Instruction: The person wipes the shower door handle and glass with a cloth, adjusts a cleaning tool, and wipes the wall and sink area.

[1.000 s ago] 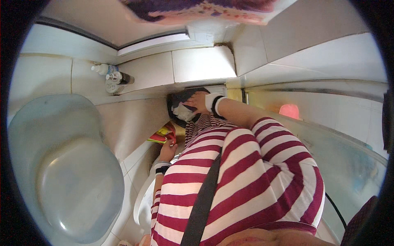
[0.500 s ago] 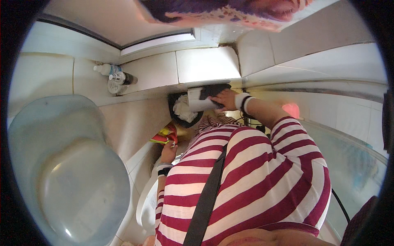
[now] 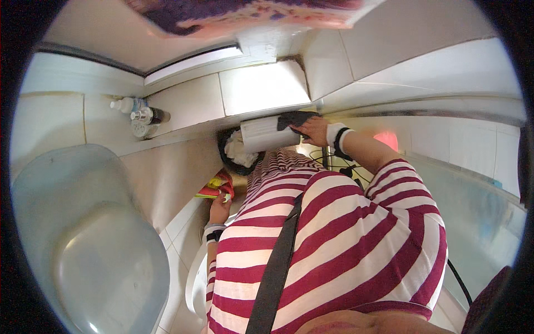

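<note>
My right hand [image 3: 315, 132] presses a dark cloth [image 3: 295, 119] against the right end of a white box-like object [image 3: 268, 134], whose exact kind I cannot make out. Beside that object's left end is a dark bin [image 3: 257, 166] with crumpled white paper [image 3: 236, 149] in it. Lower down, my left hand [image 3: 221, 210] is closed, fingertips together on a small white piece [image 3: 227, 197]. It is close to a red and yellow packet [image 3: 217, 183]; whether it touches the packet I cannot tell.
A translucent grey-blue plastic tub [image 3: 105, 245] takes up the left side. Several bottles [image 3: 149, 115] stand on the tiled ledge [image 3: 189, 103]. Dark cables [image 3: 328, 161] hang beneath my right forearm. A white rounded rim [image 3: 194, 284] curves beside my left arm. A glass panel [image 3: 478, 195] runs along the right.
My right hand and the dark cloth have slid right along the white object, uncovering more of it. My left hand stays by the packet. The whole view has shifted slightly.
</note>
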{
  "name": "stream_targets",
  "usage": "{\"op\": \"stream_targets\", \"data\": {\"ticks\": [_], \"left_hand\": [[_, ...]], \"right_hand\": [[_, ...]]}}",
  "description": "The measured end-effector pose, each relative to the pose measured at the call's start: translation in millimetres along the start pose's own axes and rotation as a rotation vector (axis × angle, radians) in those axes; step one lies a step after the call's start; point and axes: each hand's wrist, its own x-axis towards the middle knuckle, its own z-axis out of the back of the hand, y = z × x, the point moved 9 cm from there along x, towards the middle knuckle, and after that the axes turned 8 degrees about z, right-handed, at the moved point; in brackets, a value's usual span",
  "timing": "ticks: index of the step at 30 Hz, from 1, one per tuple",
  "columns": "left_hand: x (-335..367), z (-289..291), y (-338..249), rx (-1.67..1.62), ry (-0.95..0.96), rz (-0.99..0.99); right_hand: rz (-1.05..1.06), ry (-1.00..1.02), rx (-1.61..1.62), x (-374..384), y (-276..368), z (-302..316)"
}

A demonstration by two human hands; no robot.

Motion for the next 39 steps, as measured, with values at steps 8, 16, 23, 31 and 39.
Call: {"op": "stream_targets", "data": {"ticks": [8,16,23,31,39], "left_hand": [[-5,-12,15,-0.105,0.023,0.046],[-4,-2,3,-0.035,-0.012,-0.059],[-7,-7,23,-0.103,-0.053,0.028],[-10,46,-44,-0.139,-0.174,-0.080],[-20,163,-136,-0.388,-0.612,-0.287]], "right_hand": [[0.257,-0.149,0.035,67,53,37],[0.366,-0.094,-0.017,119,85,40],[0.216,0.071,-0.089,19,30,-6],[0.403,-0.143,-0.142,108,100,52],[0.351,-0.060,-0.069,89,89,39]]}}
